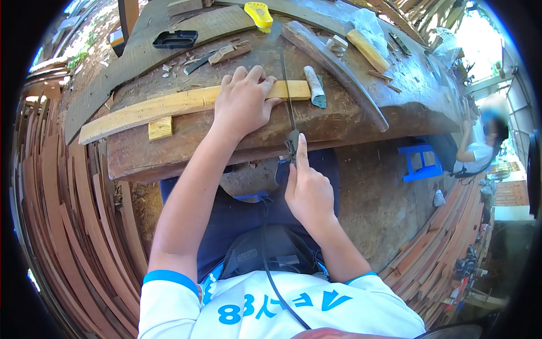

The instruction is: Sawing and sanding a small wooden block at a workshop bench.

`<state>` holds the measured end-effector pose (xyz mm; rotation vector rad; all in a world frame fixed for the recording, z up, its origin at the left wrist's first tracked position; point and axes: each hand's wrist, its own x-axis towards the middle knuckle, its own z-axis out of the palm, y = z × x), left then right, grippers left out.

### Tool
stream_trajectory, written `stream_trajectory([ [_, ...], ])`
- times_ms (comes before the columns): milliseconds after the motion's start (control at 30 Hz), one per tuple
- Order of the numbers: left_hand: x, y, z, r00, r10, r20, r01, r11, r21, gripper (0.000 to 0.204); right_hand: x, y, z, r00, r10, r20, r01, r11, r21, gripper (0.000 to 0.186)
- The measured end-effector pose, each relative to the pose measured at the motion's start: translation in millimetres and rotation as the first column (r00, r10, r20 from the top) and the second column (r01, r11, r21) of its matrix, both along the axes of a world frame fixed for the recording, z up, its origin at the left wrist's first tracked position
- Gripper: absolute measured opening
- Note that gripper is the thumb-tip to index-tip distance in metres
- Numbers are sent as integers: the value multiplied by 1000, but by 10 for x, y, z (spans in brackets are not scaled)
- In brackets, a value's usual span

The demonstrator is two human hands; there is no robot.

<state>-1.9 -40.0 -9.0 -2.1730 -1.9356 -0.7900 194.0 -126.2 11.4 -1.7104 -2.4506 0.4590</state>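
Observation:
A long pale yellow wooden strip lies across the near part of a heavy wooden workbench. My left hand is closed over it near its right end, fingers curled on the far edge. My right hand grips a thin handsaw by its handle, the index finger stretched along it. The narrow blade points away from me and crosses the strip just right of my left hand. A small yellow wood block sits at the strip's near edge. Touching or almost touching its right end is a whitish rolled piece.
On the bench lie a dark curved wooden piece, a yellow plastic tool, a black tray, a wood offcut and a yellow cylinder. Stacked boards flank me. A blue stool and another person are right.

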Motion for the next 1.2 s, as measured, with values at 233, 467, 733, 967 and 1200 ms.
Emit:
stream_trajectory([
  [233,18,25,36,1000,18,-14,-18,1000,3,42,-286,589,-14,1000,-3,16,0,987,163,77],
  [467,-21,9,63,999,-39,-24,39,999,-6,44,-44,82,-57,995,-30,-93,37,997,71,69],
  [733,-146,18,-59,997,-78,27,77,997,24,43,-178,285,-16,1000,5,16,-7,994,112,75],
  [967,-76,30,35,998,-60,23,60,998,7,42,-313,625,68,999,7,42,-12,991,131,72],
  [1200,-107,64,-40,999,-35,-13,35,999,37,42,-58,214,-2,1000,-4,-18,5,1000,26,69],
])
